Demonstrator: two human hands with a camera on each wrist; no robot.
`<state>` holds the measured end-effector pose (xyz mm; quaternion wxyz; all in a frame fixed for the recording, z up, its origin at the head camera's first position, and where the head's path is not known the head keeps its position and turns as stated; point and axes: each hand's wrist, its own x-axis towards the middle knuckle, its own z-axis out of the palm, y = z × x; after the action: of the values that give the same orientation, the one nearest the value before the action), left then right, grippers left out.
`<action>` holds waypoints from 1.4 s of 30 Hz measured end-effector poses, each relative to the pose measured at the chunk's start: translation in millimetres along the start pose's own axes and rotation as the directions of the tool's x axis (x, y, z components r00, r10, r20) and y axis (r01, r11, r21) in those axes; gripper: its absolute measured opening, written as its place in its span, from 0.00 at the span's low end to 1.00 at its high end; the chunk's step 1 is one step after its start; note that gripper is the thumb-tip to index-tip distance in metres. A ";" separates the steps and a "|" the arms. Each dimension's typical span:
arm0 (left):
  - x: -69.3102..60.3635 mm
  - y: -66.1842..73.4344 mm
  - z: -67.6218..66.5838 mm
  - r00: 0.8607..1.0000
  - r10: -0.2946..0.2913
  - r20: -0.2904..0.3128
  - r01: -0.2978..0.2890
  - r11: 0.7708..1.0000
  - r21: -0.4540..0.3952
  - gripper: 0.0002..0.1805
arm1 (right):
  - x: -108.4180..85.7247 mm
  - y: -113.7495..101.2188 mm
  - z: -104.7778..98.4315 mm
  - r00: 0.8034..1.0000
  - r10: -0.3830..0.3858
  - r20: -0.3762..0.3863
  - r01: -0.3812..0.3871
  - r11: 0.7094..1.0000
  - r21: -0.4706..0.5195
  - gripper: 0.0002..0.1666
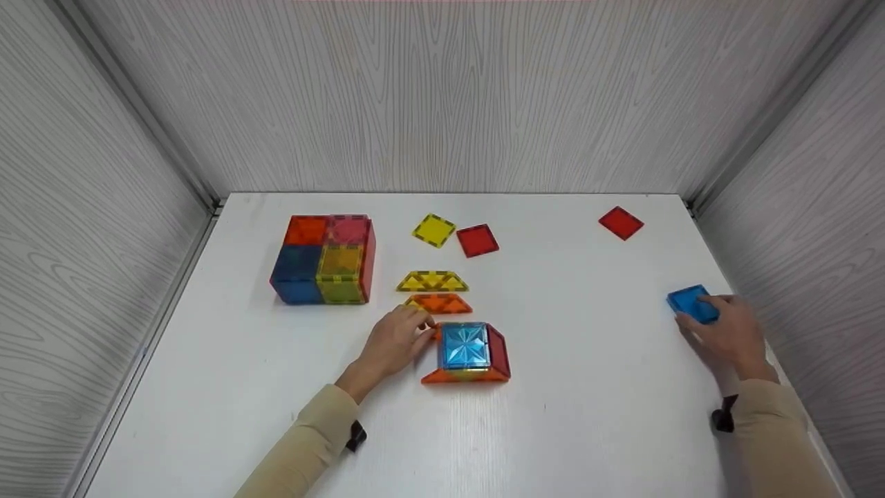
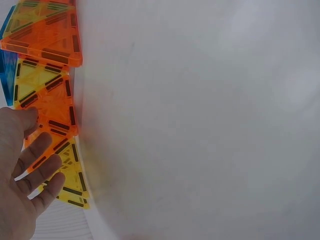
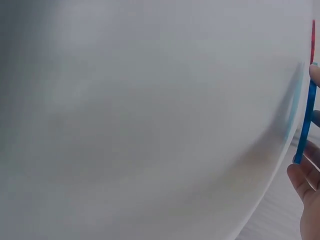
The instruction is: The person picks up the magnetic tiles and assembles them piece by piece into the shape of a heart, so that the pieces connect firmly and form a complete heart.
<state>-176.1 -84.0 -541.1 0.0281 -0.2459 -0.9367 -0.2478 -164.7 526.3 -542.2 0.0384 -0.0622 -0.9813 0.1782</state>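
Note:
At the right side of the table my right hand [image 1: 733, 332] pinches a translucent blue square magnetic tile [image 1: 691, 303] by its edges. In the right wrist view that blue tile [image 3: 306, 120] appears edge-on between thumb and fingers. My left hand [image 1: 395, 339] is at the left side of a small tile build, a blue square tile [image 1: 464, 346] on top with orange and red tiles sloping around it. In the left wrist view, its spread, lightly bent fingers [image 2: 42, 170] are against or just beside an orange triangle tile [image 2: 52, 102]; contact is unclear.
A multicoloured tile block [image 1: 323, 263] stands at the left. Behind the build lie an orange-and-yellow strip [image 1: 440, 303] and a yellow strip [image 1: 432, 281]. Farther back are a yellow square [image 1: 434, 230], a red square [image 1: 478, 240] and another red square [image 1: 621, 223]. Walls enclose the table.

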 end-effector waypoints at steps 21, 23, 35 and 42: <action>0.4 1.3 -1.1 0.999 -0.038 0.018 0.038 0.999 -0.019 0.09 | 13.8 -142.5 29.9 0.918 -0.383 -0.107 0.393 0.914 0.099 0.33; 0.1 1.3 -1.1 0.999 -0.039 0.019 0.040 0.999 -0.018 0.09 | 11.5 -157.5 32.0 0.908 -0.411 -0.087 0.418 0.903 0.102 0.33; 8.7 16.4 -29.2 0.998 -0.016 -0.068 0.013 0.999 -0.040 0.14 | -12.4 -240.5 41.5 0.791 -0.609 -0.069 0.610 0.774 0.169 0.35; 14.0 36.8 -39.0 0.995 0.091 -0.027 -0.092 0.996 -0.012 0.31 | -26.9 -274.6 49.2 0.728 -0.685 -0.028 0.679 0.713 0.175 0.34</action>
<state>-173.6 -68.5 -488.0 0.0500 -0.2855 -0.9223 -0.2557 -172.7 250.7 -492.2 0.0877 0.3108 -0.9163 0.2370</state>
